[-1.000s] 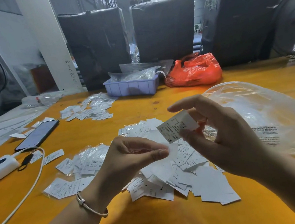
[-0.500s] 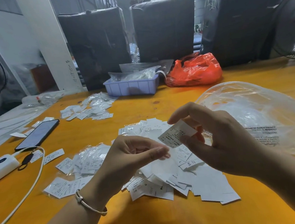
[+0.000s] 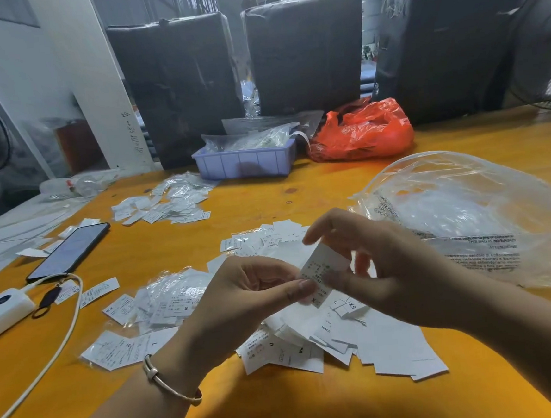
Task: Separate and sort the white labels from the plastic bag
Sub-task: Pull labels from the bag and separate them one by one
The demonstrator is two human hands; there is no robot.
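Now we pinch one white label (image 3: 318, 273) between our left hand (image 3: 251, 296) and right hand (image 3: 390, 265), above the big unsorted pile (image 3: 359, 327) mid-table (image 3: 283, 412), small sorted piles (image 3: 164, 201) already by the left edge.

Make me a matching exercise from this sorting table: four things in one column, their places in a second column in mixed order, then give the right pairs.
Things
1. phone
2. lilac tray
3. red plastic bag
4. clear plastic bag

Places
A. at the table's back, right of the tray
B. on the table's left side, above the white power bank
C. at the table's back, in front of the dark wrapped bales
D. on the table's right side, behind the right hand

Pairs: 1-B, 2-C, 3-A, 4-D
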